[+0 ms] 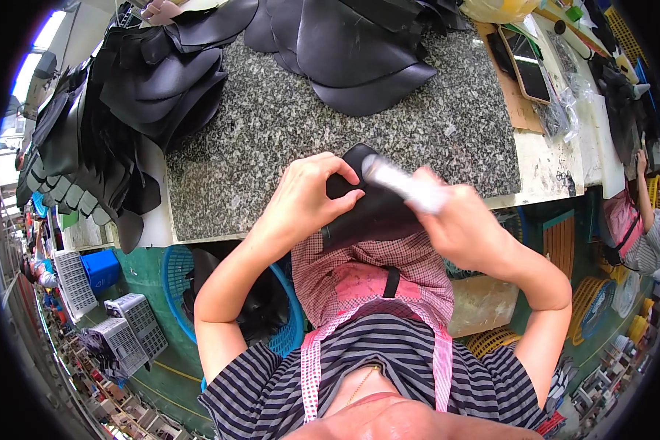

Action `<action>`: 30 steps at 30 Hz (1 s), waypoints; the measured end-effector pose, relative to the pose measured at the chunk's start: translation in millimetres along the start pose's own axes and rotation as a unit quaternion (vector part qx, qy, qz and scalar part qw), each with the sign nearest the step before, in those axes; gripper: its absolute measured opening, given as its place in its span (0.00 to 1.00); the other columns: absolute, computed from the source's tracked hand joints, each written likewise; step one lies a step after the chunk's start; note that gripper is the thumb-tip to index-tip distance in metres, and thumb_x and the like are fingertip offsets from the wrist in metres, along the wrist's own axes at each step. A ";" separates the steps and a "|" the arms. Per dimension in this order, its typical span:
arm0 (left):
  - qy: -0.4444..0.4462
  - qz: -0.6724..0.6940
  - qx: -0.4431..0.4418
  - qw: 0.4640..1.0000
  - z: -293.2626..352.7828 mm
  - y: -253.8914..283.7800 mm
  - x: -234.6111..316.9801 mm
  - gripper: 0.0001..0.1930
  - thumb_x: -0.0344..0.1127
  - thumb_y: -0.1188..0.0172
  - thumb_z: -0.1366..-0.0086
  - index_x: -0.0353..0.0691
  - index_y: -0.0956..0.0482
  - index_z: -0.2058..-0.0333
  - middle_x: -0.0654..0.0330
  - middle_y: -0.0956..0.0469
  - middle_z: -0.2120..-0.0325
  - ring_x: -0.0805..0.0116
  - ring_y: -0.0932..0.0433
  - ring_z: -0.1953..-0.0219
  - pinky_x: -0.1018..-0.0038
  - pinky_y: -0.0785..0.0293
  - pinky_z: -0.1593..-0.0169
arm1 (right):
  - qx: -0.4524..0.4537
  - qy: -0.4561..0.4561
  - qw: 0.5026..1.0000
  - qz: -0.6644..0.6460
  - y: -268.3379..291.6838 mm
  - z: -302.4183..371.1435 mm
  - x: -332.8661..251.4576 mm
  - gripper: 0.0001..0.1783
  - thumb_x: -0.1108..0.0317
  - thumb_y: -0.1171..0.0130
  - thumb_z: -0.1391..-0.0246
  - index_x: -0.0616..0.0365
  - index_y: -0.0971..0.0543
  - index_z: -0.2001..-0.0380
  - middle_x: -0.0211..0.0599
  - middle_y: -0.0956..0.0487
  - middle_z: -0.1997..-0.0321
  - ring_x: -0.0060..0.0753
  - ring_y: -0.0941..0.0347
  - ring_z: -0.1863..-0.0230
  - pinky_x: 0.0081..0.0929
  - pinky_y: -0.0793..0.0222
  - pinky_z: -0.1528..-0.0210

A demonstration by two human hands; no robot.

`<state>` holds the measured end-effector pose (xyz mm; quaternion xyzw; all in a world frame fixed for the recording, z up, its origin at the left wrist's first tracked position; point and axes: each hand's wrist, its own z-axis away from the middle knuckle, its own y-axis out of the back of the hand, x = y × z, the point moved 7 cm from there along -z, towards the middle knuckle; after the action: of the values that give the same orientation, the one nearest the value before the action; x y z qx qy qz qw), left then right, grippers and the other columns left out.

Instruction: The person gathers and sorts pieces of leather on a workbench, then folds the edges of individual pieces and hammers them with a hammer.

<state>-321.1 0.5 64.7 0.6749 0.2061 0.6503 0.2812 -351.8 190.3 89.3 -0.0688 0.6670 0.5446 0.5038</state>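
A black leather piece (pixel 374 213) lies over the near edge of the speckled stone slab (pixel 271 176) and hangs down toward my lap. My left hand (pixel 312 192) holds its left side, with thumb and forefinger curved toward each other on the black surface and a small gap between the tips. In my right hand (pixel 455 220) is a white-handled tool (pixel 407 183), gripped in closed fingers and smeared by motion. Its rounded end is over the upper part of the leather piece, just right of my left fingertips. Whether it touches the leather, I cannot tell.
Stacked black leather pieces (pixel 359 59) cover the slab's far side, with another pile (pixel 154 88) at the left. A phone (pixel 526 64) lies at the far right. Below the table's left stands a blue basket (pixel 290 323); grey crates (pixel 136 326) sit farther left on the floor.
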 end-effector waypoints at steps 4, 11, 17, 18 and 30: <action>0.052 -0.027 0.100 0.993 21.3 -2.3 -2.8 0.10 0.34 0.26 0.44 0.36 0.16 0.66 0.54 0.17 0.68 0.55 0.16 0.64 0.66 0.22 0.58 | 0.022 -0.026 0.999 0.023 15.7 -15.8 -7.4 0.09 0.67 0.51 0.30 0.63 0.33 0.58 0.58 0.23 0.75 0.68 0.23 0.68 0.56 0.29 0.67; 0.057 -0.031 0.181 0.981 15.3 -11.4 11.0 0.09 0.32 0.27 0.42 0.36 0.17 0.65 0.54 0.17 0.68 0.53 0.17 0.62 0.65 0.23 0.56 | -0.003 -0.031 0.999 0.039 -3.8 -20.1 14.7 0.14 0.67 0.51 0.30 0.67 0.30 0.50 0.60 0.21 0.74 0.69 0.22 0.68 0.57 0.27 0.65; 0.065 -0.011 0.155 0.986 29.1 -1.9 9.3 0.08 0.30 0.24 0.46 0.38 0.13 0.67 0.57 0.17 0.70 0.61 0.16 0.67 0.68 0.22 0.60 | 0.012 -0.017 1.000 0.011 0.2 -16.6 14.2 0.17 0.66 0.51 0.29 0.71 0.30 0.48 0.58 0.21 0.74 0.67 0.22 0.69 0.55 0.28 0.66; 0.071 -0.021 0.146 0.986 27.0 -1.1 8.1 0.09 0.31 0.24 0.46 0.38 0.13 0.67 0.57 0.17 0.70 0.61 0.16 0.66 0.69 0.22 0.60 | 0.013 -0.017 1.000 0.011 3.2 -19.2 14.9 0.17 0.66 0.51 0.29 0.71 0.30 0.48 0.58 0.21 0.74 0.67 0.22 0.69 0.55 0.28 0.66; 0.079 -0.058 0.124 0.987 23.4 -1.3 9.7 0.09 0.33 0.24 0.45 0.39 0.14 0.68 0.57 0.16 0.70 0.59 0.16 0.66 0.68 0.22 0.60 | 0.045 0.019 0.999 0.017 14.5 -15.1 3.3 0.10 0.67 0.51 0.30 0.65 0.32 0.57 0.58 0.23 0.76 0.68 0.23 0.70 0.56 0.30 0.68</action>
<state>-297.1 5.1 71.3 0.6383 0.3454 0.6533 0.2157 -371.7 185.6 94.9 -0.0453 0.7012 0.5213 0.4844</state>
